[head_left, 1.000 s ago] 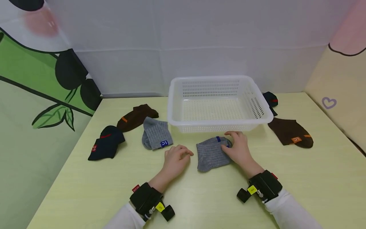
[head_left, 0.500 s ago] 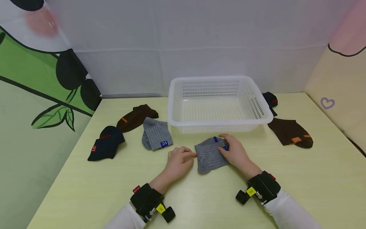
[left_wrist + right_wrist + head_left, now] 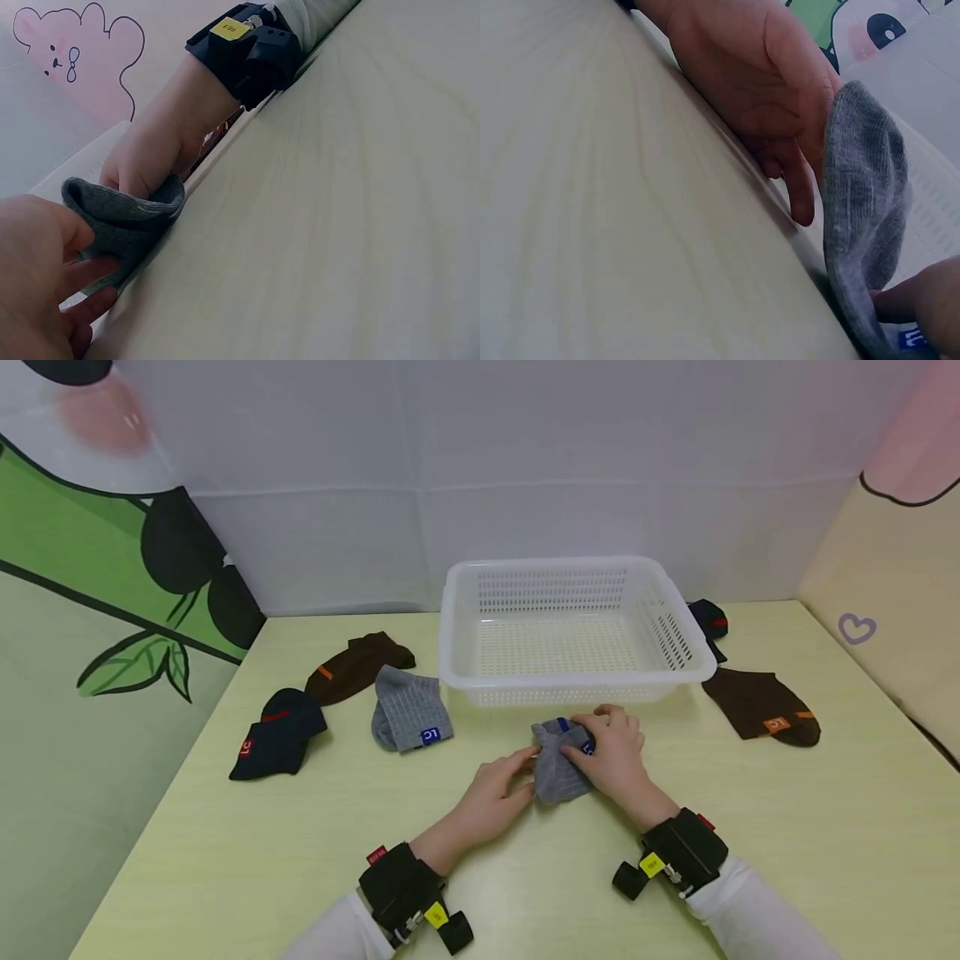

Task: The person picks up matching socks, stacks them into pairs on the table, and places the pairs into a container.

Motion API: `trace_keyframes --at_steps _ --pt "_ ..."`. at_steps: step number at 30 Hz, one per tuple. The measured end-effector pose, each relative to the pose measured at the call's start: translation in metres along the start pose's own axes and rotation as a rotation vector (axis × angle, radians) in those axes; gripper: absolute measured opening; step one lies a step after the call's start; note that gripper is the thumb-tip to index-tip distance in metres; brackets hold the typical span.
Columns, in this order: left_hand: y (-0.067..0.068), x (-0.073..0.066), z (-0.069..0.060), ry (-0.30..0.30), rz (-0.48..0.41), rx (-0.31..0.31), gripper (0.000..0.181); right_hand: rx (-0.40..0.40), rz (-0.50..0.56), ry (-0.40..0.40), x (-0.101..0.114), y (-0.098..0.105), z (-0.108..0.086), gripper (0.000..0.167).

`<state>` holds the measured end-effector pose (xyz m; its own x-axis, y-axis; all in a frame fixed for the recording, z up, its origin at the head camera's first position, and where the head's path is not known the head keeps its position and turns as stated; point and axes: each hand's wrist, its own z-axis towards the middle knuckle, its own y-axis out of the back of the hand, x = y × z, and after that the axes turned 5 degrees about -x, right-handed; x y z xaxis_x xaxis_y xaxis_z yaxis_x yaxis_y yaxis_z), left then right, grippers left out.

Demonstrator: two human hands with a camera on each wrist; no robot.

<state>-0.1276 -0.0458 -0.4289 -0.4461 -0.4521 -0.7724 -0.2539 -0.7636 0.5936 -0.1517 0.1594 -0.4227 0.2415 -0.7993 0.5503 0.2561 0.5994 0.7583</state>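
Observation:
In the head view, a folded grey sock (image 3: 558, 777) with a blue label bunches up off the table between both hands. My right hand (image 3: 617, 758) pinches its right side by the label, thumb in front. My left hand (image 3: 489, 803) reaches in from the left, its fingers extended against the sock's left edge. The left wrist view shows the grey sock (image 3: 124, 232) standing up with its upper edge bowed, the left fingers (image 3: 88, 277) loosely spread beside it. From the right wrist, the sock (image 3: 864, 180) rises from the table, with the right thumb (image 3: 904, 296) pressing near the label.
Behind the hands stands a white perforated basket (image 3: 577, 683). A second grey sock (image 3: 412, 710), a brown sock (image 3: 360, 668) and a navy sock (image 3: 277, 735) lie at left. Another brown sock (image 3: 761, 708) and a partly hidden navy sock (image 3: 708, 620) lie at right.
My left hand has moved right and now meets the sock. The grey sock, flat before, has bunched up and its left side has folded in toward my right hand.

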Motion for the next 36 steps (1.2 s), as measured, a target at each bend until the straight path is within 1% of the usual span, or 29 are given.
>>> trace_keyframes --at_steps 3,6,9,11,13,14,16,18,20,22,24,26,28,29,30,33,36 --pt "-0.001 -0.001 0.001 0.012 -0.022 0.002 0.049 0.0 -0.02 -0.008 0.003 0.001 0.0 0.041" --pt "0.0 -0.001 0.001 0.037 -0.057 -0.002 0.05 0.04 -0.035 -0.026 0.004 0.004 0.001 0.039" --pt "0.0 -0.001 0.001 0.05 -0.076 -0.003 0.051 0.071 -0.04 -0.047 0.005 0.005 0.001 0.025" --pt "0.001 -0.001 0.0 0.028 -0.051 0.0 0.05 0.072 -0.009 -0.03 0.006 0.004 0.0 0.022" --pt "0.001 -0.001 0.0 -0.001 -0.02 0.007 0.049 0.062 0.056 -0.002 0.008 0.003 -0.002 0.026" --pt "0.001 -0.001 -0.001 -0.016 -0.007 0.009 0.048 0.062 0.102 0.012 0.009 0.002 -0.002 0.025" --pt "0.001 -0.001 -0.002 -0.042 0.019 0.009 0.044 0.092 0.226 0.019 0.011 0.0 -0.005 0.016" --pt "0.001 -0.001 -0.002 -0.045 0.017 -0.003 0.041 0.147 0.37 -0.014 0.014 0.0 -0.007 0.005" --pt "0.0 -0.001 -0.002 -0.034 -0.003 -0.027 0.037 0.234 0.537 -0.077 0.015 0.0 -0.009 0.017" --pt "0.0 -0.001 -0.002 -0.007 -0.04 -0.067 0.036 0.33 0.717 -0.15 0.016 0.001 -0.009 0.029" --pt "-0.001 -0.002 -0.002 0.035 -0.107 -0.104 0.034 0.445 0.932 -0.211 0.016 0.002 -0.009 0.037" --pt "-0.001 -0.002 -0.002 0.068 -0.16 -0.14 0.028 0.559 1.138 -0.253 0.015 0.004 -0.01 0.038" --pt "-0.001 -0.003 -0.002 0.089 -0.218 -0.169 0.024 0.657 1.31 -0.256 0.014 0.004 -0.01 0.035" --pt "0.0 -0.003 -0.002 0.093 -0.247 -0.179 0.024 0.704 1.388 -0.241 0.013 0.005 -0.01 0.033" --pt "0.0 -0.003 -0.002 0.091 -0.266 -0.188 0.024 0.733 1.449 -0.212 0.013 0.005 -0.011 0.032" --pt "0.0 -0.002 -0.002 0.063 -0.33 -0.19 0.032 0.802 1.59 -0.145 0.011 0.006 -0.011 0.034" --pt "0.001 -0.004 -0.002 0.08 -0.41 -0.156 0.051 0.85 1.689 -0.119 0.008 0.007 -0.012 0.031"
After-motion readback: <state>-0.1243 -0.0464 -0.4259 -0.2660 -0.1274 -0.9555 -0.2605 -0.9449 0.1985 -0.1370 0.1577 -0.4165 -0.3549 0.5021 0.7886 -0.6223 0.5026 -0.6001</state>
